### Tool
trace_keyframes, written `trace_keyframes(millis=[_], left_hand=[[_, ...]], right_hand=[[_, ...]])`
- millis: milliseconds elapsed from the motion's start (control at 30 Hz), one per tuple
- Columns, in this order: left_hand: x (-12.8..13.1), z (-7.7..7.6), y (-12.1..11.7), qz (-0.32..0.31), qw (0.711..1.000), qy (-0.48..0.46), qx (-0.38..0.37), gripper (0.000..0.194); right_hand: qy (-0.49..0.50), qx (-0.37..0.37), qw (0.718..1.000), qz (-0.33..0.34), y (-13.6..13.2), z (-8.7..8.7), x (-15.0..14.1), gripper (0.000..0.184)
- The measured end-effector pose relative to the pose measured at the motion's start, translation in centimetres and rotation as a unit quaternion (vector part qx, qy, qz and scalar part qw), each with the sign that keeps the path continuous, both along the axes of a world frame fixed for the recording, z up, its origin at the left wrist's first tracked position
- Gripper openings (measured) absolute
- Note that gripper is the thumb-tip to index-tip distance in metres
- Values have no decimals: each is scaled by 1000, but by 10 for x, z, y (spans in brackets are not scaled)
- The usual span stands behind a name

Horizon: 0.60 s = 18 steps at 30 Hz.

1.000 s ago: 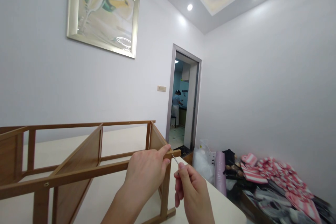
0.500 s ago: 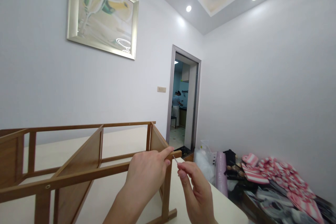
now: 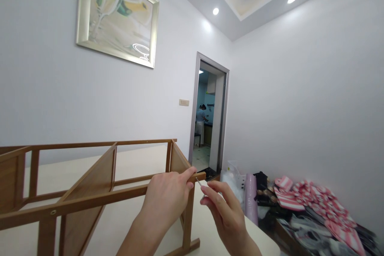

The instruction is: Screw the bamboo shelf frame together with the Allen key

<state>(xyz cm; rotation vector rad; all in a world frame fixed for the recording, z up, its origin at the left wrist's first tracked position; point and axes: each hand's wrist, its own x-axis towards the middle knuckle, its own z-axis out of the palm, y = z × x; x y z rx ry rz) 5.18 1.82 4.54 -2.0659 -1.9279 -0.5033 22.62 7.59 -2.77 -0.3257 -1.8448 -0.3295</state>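
A brown wooden shelf rack (image 3: 99,201) lies on its side, its shelf panels standing slanted between the rails. My left hand (image 3: 168,194) is closed around the near rail close to its right end, index finger stretched along the top. My right hand (image 3: 226,212) pinches a thin metal hex key (image 3: 198,182) between thumb and fingers. The key's tip meets the rail's end beside my left fingertips; the screw or hole there is too small to make out. Farther left on the same rail, a round metal fitting (image 3: 53,212) shows.
The rack lies on a cream tabletop (image 3: 240,240). Right of it are a pink-purple roll (image 3: 251,198), clear plastic wrapping, and a heap of red-and-white striped cloth (image 3: 322,200). A person (image 3: 201,122) stands in the room beyond the doorway (image 3: 194,108).
My right hand has turned about the hex key, its fingers changing their hold and its wrist swinging to the right. My left hand stays on the rail.
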Motion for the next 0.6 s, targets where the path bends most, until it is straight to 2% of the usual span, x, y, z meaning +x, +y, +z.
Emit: trace_keyframes(millis=[333, 600], left_hand=[[0, -1, -1, 0, 1000, -6, -3, 40], [0, -2, -1, 3, 1000, -4, -2, 41]], right_hand=[[53, 75, 994, -54, -2, -6, -12, 35], [90, 55, 993, -49, -1, -14, -19, 37]])
